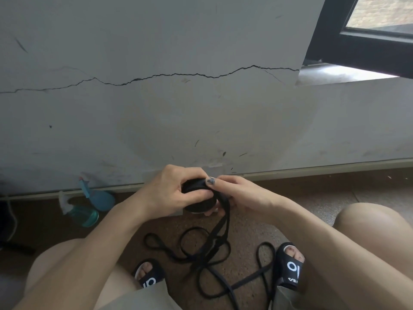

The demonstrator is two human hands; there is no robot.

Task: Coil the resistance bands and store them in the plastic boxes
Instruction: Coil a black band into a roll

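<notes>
Head view: band coil (199, 204) between both hands' fingers (196, 194).

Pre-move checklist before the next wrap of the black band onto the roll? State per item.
1. Left hand grips the coiled roll: ok, fingers curled round it.
2. Right hand pinches the band where it meets the roll: ok.
3. Feed strand from the roll down to the floor hangs free: ok.
4. Loose band on the floor free of tangles: not ok, loops cross each other between the feet.
5. Band clear of the right slipper: cannot tell, one loop lies right beside it.
6. Plastic box ready to take the roll: cannot tell, none in view.
</notes>
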